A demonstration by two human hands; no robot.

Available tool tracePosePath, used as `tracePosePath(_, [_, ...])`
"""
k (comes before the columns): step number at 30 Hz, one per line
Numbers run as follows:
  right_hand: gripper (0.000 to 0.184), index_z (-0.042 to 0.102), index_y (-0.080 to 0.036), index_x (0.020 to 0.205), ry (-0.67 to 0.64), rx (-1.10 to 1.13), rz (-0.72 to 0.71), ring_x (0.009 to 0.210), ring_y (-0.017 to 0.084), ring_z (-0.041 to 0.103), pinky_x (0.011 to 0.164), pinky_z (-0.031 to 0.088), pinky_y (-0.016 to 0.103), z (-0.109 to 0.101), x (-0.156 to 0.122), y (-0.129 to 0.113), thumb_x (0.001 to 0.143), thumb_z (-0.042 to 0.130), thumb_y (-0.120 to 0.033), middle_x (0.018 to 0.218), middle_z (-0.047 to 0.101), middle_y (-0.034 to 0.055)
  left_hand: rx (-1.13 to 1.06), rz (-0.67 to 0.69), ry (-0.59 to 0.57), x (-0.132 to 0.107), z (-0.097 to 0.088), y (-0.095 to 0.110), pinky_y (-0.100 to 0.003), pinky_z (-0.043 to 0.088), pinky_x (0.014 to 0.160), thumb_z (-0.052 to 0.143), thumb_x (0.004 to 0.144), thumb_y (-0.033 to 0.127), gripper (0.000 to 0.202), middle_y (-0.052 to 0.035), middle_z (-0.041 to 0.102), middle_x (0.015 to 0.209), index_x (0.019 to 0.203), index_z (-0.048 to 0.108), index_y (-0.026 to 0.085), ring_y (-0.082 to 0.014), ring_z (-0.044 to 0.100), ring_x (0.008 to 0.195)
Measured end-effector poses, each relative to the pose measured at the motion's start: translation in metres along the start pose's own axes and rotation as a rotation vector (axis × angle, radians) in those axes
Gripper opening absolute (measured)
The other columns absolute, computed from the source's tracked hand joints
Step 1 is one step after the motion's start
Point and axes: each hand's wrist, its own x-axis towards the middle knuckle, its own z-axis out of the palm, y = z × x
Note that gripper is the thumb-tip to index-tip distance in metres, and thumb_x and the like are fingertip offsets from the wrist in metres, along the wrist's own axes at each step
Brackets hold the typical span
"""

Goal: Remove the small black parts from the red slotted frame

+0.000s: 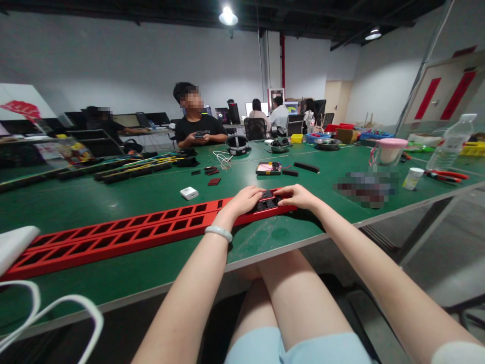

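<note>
A long red frame (151, 235) with two rows of rectangular openings lies across the table's front side. Dark, black parts (268, 202) sit in its right end. My left hand (245, 198) is curled over the frame just left of these parts, its fingertips reaching the far side. From the right, my right hand (298, 196) grips the black parts at the end, with thumb and fingers bent around them. Fingers partly cover the black parts, so their exact shape is hidden.
Behind the frame are a white charger (189, 193), dark red pieces (214, 181) and a small yellow-and-black box (269, 168). Bundled rods (144, 166) lie left. A cup (390, 151), bottle (450, 144) and red-handled pliers (447, 175) stand right. A person (199, 126) sits opposite.
</note>
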Motion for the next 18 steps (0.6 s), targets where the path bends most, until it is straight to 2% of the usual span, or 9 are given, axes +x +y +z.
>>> tracePosePath(4, [0.043, 0.064, -0.018, 0.103, -0.005, -0.036, 0.0, 0.094, 0.021, 0.059, 0.087, 0.045, 0.031, -0.001, 0.0, -0.001, 0.063, 0.069, -0.033, 0.107, 0.063, 0.0047, 0.022, -0.043, 0.022, 0.0, -0.002, -0.001, -0.029, 0.031, 0.099, 0.027, 0.086, 0.037, 0.045, -0.0056, 0.056, 0.115, 0.11, 0.057, 0.015, -0.0191, 0.046, 0.111])
tracePosePath(10, [0.035, 0.065, -0.022, 0.101, -0.011, -0.218, -0.071, 0.092, 0.02, 0.058, 0.085, 0.043, 0.031, -0.002, -0.002, -0.004, 0.068, 0.065, -0.033, 0.102, 0.064, 0.0025, 0.015, -0.137, 0.101, -0.001, -0.002, -0.005, -0.029, 0.033, 0.097, 0.022, 0.088, 0.038, 0.048, -0.0076, 0.056, 0.116, 0.111, 0.056, 0.014, -0.0182, 0.049, 0.108])
tracePosePath(13, [0.033, 0.065, -0.022, 0.101, -0.002, -0.351, -0.118, 0.1, 0.023, 0.051, 0.089, 0.039, 0.036, 0.001, -0.006, -0.006, 0.073, 0.061, -0.037, 0.102, 0.065, 0.0034, 0.025, -0.142, 0.094, -0.001, -0.001, -0.008, -0.03, 0.034, 0.096, 0.022, 0.088, 0.038, 0.047, -0.0078, 0.056, 0.116, 0.111, 0.056, 0.014, -0.0186, 0.049, 0.108])
tracePosePath(15, [0.031, 0.065, -0.025, 0.101, 0.007, -0.516, -0.137, 0.109, 0.027, 0.041, 0.092, 0.033, 0.045, 0.004, -0.01, -0.012, 0.077, 0.056, -0.042, 0.114, 0.059, 0.0033, 0.023, -0.144, 0.101, 0.0, -0.001, -0.009, -0.03, 0.034, 0.096, 0.022, 0.089, 0.038, 0.047, -0.0076, 0.056, 0.116, 0.111, 0.056, 0.015, -0.0183, 0.049, 0.108])
tracePosePath(18, [0.034, 0.061, -0.032, 0.107, 0.052, -0.732, -0.164, 0.114, 0.032, 0.029, 0.089, 0.028, 0.053, 0.007, -0.021, -0.023, 0.081, 0.047, -0.047, 0.138, 0.034, -0.0015, 0.016, -0.15, 0.113, 0.0, -0.001, -0.009, -0.029, 0.034, 0.096, 0.022, 0.089, 0.037, 0.047, -0.0074, 0.056, 0.116, 0.11, 0.056, 0.014, -0.0177, 0.049, 0.108])
